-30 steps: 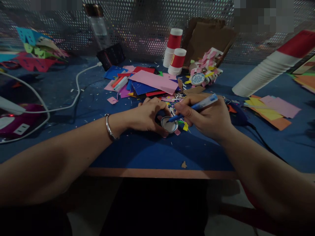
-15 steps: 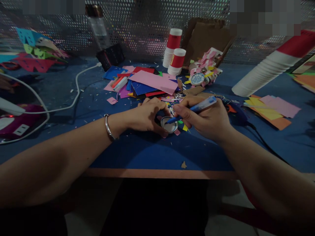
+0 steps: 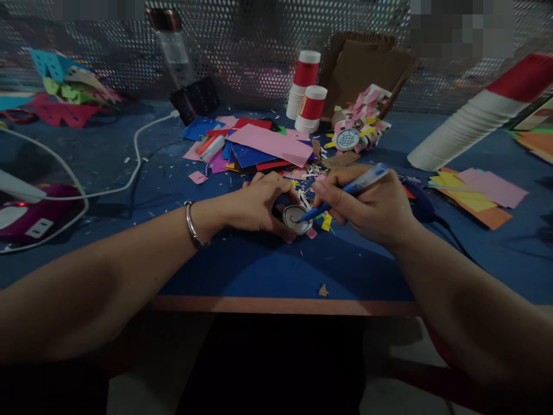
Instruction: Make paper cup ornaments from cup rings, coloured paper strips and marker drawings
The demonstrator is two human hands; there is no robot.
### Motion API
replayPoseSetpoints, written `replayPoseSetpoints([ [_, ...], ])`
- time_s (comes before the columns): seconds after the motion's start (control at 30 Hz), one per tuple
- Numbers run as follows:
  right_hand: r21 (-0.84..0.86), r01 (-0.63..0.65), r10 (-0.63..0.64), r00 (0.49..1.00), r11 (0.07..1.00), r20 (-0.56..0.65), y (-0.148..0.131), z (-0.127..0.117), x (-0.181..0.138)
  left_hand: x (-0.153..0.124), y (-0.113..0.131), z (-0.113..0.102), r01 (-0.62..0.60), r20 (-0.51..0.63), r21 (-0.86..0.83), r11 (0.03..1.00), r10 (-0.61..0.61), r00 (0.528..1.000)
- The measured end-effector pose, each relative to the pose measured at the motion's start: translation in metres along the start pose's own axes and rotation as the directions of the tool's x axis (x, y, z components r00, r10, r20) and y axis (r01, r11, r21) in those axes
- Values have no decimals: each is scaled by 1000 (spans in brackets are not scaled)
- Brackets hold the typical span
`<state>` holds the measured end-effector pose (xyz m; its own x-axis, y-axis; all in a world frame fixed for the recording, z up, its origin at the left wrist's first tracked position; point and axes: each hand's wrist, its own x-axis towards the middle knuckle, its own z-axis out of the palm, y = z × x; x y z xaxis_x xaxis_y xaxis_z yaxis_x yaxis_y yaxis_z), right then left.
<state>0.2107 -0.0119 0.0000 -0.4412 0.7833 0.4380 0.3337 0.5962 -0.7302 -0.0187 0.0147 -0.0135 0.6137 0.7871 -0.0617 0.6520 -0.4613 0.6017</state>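
Observation:
Between the thumb and fingers of my left hand (image 3: 263,204) sits a small white paper cup base (image 3: 295,215), its round face turned up and ringed by a raised rim. A dark curved line shows on that face. My right hand (image 3: 367,202) grips a blue marker (image 3: 341,196) like a pen, tip down at the right part of the white face. Whether the tip touches the surface is too small to tell. Small paper scraps (image 3: 324,222) lie just right of the cup base.
Behind my hands lies a pile of coloured paper (image 3: 272,144) with loose markers (image 3: 211,144). Stacked paper cups (image 3: 306,75) stand at the back, beside a pink-and-white paper craft (image 3: 358,124). A long cup stack (image 3: 470,124) leans at right. A white cable (image 3: 136,150) crosses the left.
The marker tip has moved rightward across the white face, and my right hand shifted slightly right with it. A dark curved line now shows there. My left hand keeps its place.

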Motion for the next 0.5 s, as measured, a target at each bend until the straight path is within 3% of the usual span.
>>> replayPoseSetpoints([
  [0.5, -147, 61, -67, 997, 987, -35, 4, -5, 2, 0, -1, 0, 12, 2, -1, 1000, -12, 1000],
])
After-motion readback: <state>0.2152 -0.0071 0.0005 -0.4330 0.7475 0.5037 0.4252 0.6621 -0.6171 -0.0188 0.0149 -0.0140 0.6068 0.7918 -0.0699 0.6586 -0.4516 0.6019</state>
